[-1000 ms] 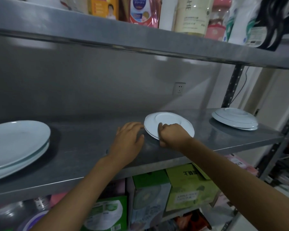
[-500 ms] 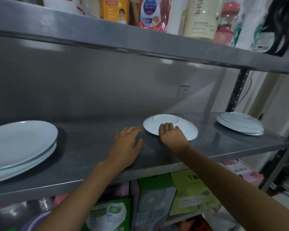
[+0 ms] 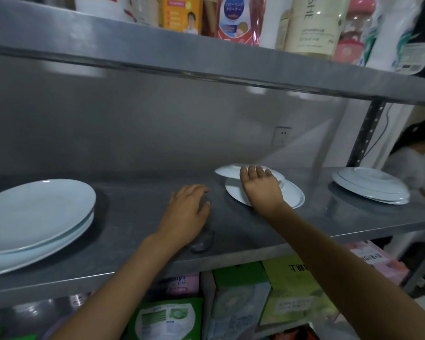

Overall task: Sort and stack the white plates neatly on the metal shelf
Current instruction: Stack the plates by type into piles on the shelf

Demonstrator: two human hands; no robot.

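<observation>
- Head view looks at a metal shelf (image 3: 138,217) with white plates set in three groups along it.
- Right hand (image 3: 261,190) reaches over the middle group; its fingers lie fairly straight on the rim of a small upper plate (image 3: 231,171).
- That upper plate is raised and tilted above a lower plate (image 3: 292,195) that lies flat on the shelf; whether the thumb hooks under the raised rim cannot be told.
- Left hand (image 3: 185,213) rests palm down on the bare shelf just left of the middle plates, fingers relaxed, holding nothing.
- Large plates (image 3: 35,214) sit stacked at the left end.
- Another stack of plates (image 3: 371,186) sits at the right end, well apart from the hands.
- Bottles and packets (image 3: 312,28) stand on the shelf above; boxes (image 3: 287,295) fill the space below.
</observation>
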